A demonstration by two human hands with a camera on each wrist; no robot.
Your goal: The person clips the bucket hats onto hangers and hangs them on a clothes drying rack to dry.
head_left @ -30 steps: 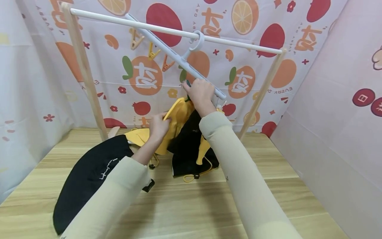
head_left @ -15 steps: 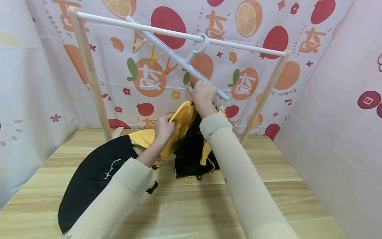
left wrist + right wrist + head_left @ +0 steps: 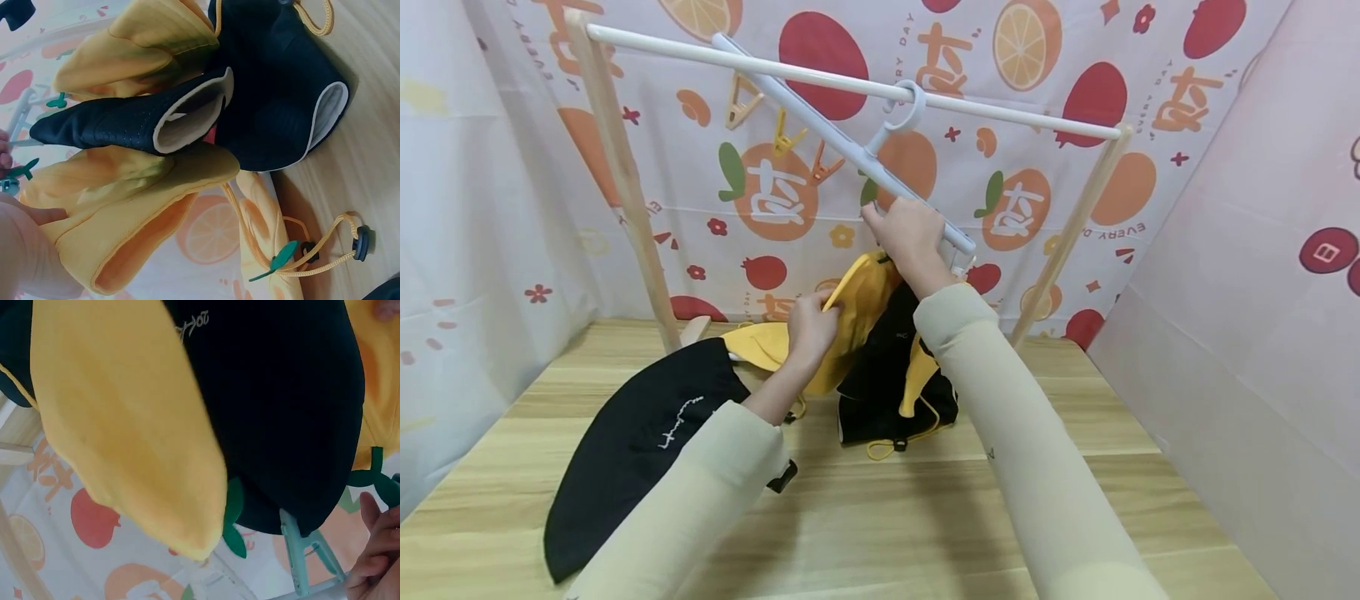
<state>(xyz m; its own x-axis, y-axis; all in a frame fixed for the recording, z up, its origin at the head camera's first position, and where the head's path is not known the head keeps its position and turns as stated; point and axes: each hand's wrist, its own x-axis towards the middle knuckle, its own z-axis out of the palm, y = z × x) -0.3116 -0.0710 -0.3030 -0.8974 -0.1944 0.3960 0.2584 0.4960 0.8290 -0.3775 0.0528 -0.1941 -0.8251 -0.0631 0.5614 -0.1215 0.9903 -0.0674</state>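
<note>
My left hand (image 3: 812, 329) grips the brim of a yellow fabric hat (image 3: 859, 312), which hangs below the hanger with its opening facing down in the left wrist view. At the hanger's low right end, my right hand (image 3: 910, 233) pinches a small teal clip (image 3: 9, 185) close to the yellow hat's green leaf tab (image 3: 25, 169). Beside that hat, a black hat (image 3: 281, 412) hangs from another teal clip (image 3: 292, 544). Another yellow hat (image 3: 125, 425) hangs next to the black one. The pale blue hanger (image 3: 827, 129) tilts steeply down to the right.
A white rail (image 3: 1015, 114) on wooden posts carries the hanger. Orange and yellow clips (image 3: 786, 133) dangle from its raised left side. A large black hat (image 3: 632, 450) lies at the table's left. Another black hat (image 3: 275, 106) and a yellow cord (image 3: 880, 450) are below the hanger.
The view has shifted slightly. Both hands stay at nearly the same places on the yellow hat and at the hanger's end; the right forearm has moved slightly to the right.
</note>
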